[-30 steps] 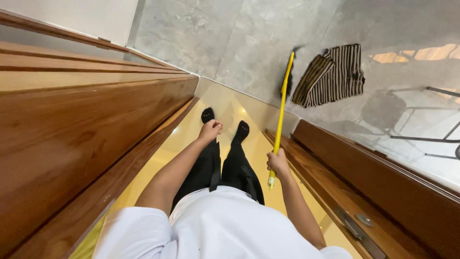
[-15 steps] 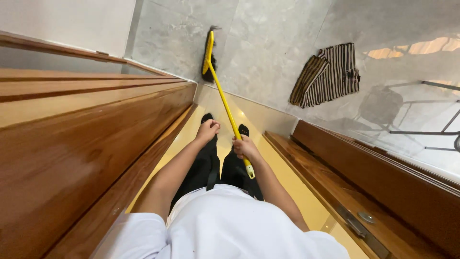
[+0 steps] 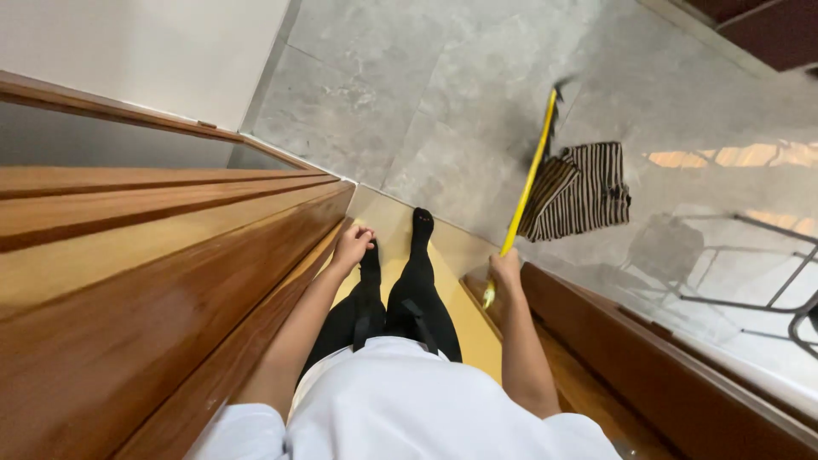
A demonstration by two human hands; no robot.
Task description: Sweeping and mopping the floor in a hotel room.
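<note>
Right hand [image 3: 506,271] fisted round yellow broom handle [image 3: 528,183], centre-right of frame | left hand [image 3: 353,245] loosely curled, empty | handle probably light, stiff, smooth; grip best near lower end | striped cloth [image 3: 581,189] beside it.

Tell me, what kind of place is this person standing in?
Probably a doorway inside a home or flat. A grey tiled floor lies ahead, wooden door frames stand on both sides, and a striped cloth lies on the tiles. The right hand holds a yellow broom handle.
</note>
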